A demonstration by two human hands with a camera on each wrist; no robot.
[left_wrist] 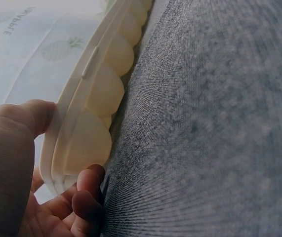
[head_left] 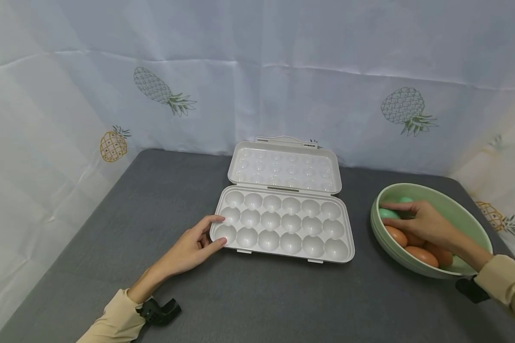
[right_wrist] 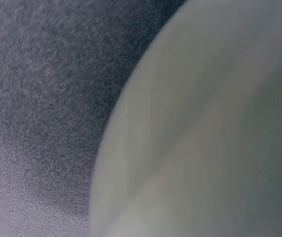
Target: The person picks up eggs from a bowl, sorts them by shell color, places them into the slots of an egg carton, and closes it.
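Brown eggs [head_left: 421, 256], hd cam only

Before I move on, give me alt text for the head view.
A person's right hand pinches a green egg in a pale green bowl that also holds brown eggs, while the left hand grips the left end of an open egg tray. Both containers sit on a dark gray table before a white curtain printed with pineapples.

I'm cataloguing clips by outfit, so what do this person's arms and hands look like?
The left hand and right hand are ungloved. The left sleeve and right sleeve are beige cloth. A curved black gadget shows by the left cuff, another black piece by the right.
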